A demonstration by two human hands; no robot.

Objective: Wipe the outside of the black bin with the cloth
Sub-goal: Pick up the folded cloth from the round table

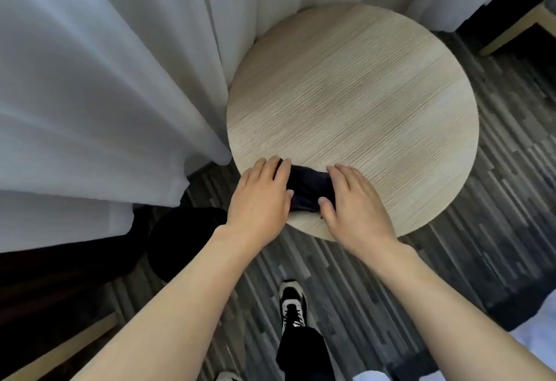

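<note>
A dark navy cloth (305, 188) lies bunched on the near edge of a round light-wood table (361, 104). My left hand (260, 197) rests on the cloth's left end, and my right hand (353, 203) on its right end, thumb pressed at its near edge. Both hands hold the cloth against the tabletop. The black bin (183, 242) stands on the floor to the left of the table, below the curtain; my left forearm covers part of it.
White sheer curtains (105, 95) hang at the left and behind the table. The floor is grey striped carpet (451, 260). My shoe (292, 305) and dark trouser leg are below the table. A wooden furniture edge (517, 31) shows at top right.
</note>
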